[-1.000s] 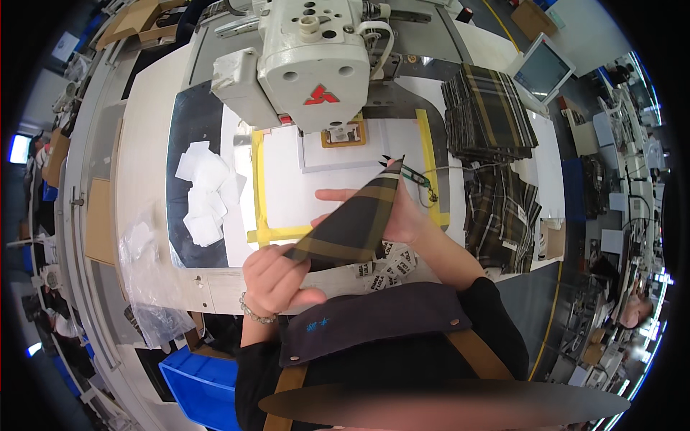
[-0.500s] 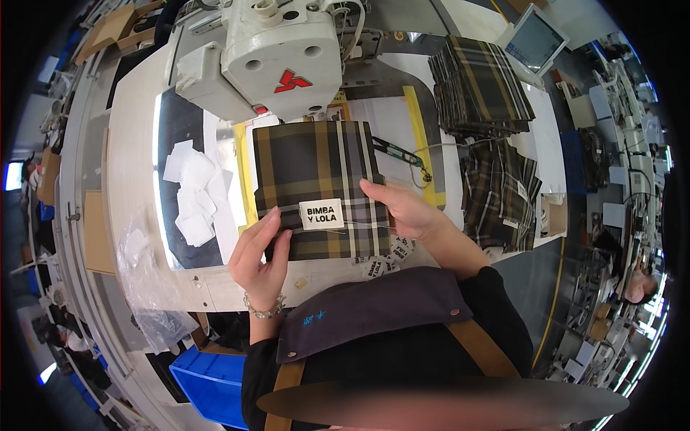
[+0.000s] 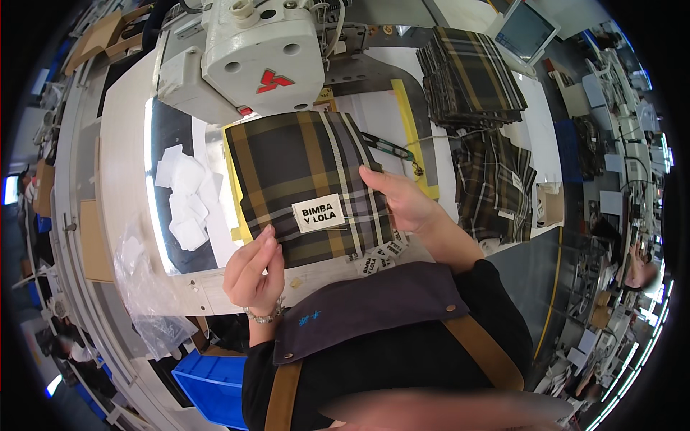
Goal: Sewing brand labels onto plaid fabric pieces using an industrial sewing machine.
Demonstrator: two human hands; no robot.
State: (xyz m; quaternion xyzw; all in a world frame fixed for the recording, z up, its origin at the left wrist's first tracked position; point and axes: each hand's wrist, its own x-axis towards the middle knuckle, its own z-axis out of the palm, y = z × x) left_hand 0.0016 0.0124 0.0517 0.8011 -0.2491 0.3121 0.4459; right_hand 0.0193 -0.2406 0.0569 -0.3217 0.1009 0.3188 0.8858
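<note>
A dark plaid fabric piece (image 3: 284,161) with brown and pale stripes is held up before me, tilted. Its lower middle carries a small white label (image 3: 318,213) with black lettering. My right hand (image 3: 410,205) grips the right edge, thumb on top and fingers hidden beneath. At the lower left edge, the fingers of my left hand (image 3: 253,271) are pinched together on the cloth. Just beyond the fabric stands a white sewing machine (image 3: 262,61), and thread snips (image 3: 388,146) with green handles lie to the right.
White paper pieces (image 3: 185,194) lie left of the fabric. A stack of plaid pieces (image 3: 471,79) is at the far right, with labelled plaid pieces (image 3: 496,179) nearer. Loose labels (image 3: 377,260) sit by the table edge. A blue crate (image 3: 212,384) stands lower left; a screen (image 3: 525,32) is upper right.
The fabric has tilted, its far edge swinging left and its label turning slightly anticlockwise. My left hand has moved a little down and left, its fingers closing together. The whole view has shifted slightly.
</note>
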